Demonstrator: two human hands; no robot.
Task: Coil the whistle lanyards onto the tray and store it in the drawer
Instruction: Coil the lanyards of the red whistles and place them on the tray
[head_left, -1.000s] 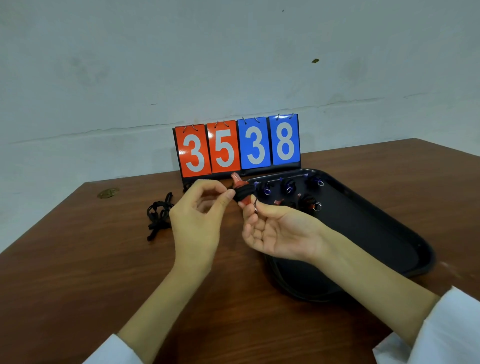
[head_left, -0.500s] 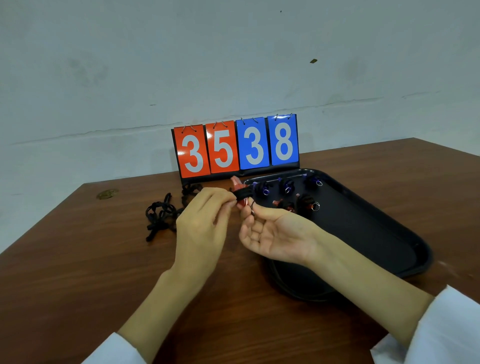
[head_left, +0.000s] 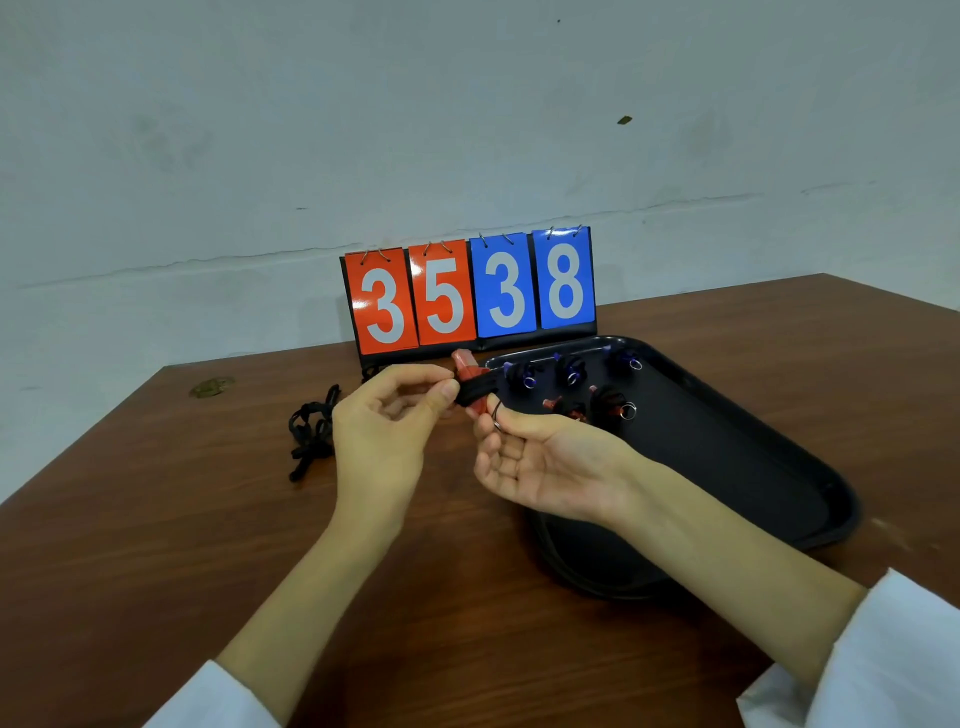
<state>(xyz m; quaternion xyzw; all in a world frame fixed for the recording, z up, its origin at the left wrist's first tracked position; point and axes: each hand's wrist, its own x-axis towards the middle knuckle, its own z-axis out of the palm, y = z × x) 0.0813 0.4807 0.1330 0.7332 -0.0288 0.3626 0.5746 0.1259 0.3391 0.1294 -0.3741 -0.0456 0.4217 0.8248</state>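
**Red whistle held in both hands beside the tray**

The left hand (head_left: 384, 431) and the right hand (head_left: 540, 462) meet above the brown surface (head_left: 156, 545), in front of a flip scoreboard (head_left: 467, 296) that shows 35 in red and 38 in blue. Between them is a red whistle (head_left: 465, 364) with a black cord (head_left: 475, 392) wound round its middle in several turns.

The left hand's grip is narrow: thumb and forefinger pinch the end of the black cord at the whistle's left side, and the other fingers are loosely curled. The right hand lies palm up, and its grip holds the lower end of the red whistle between thumb and fingertips. A small metal ring (head_left: 496, 415) hangs at those fingertips. The whistle is in the air just beside the left rim of the black tray (head_left: 727, 467), not in it.

Five wound whistles lie on the far part of the tray. Three blue whistles (head_left: 569, 371) form the back row. Two red ones (head_left: 613, 405) sit in front of them, close to the right hand. Each is wrapped in dark cord, and some show a ring.

A loose tangle of black lanyards (head_left: 311, 431) lies on the surface to the left of the left hand, well apart from the tray. White sleeves (head_left: 883, 660) cover both forearms near the lower edge.
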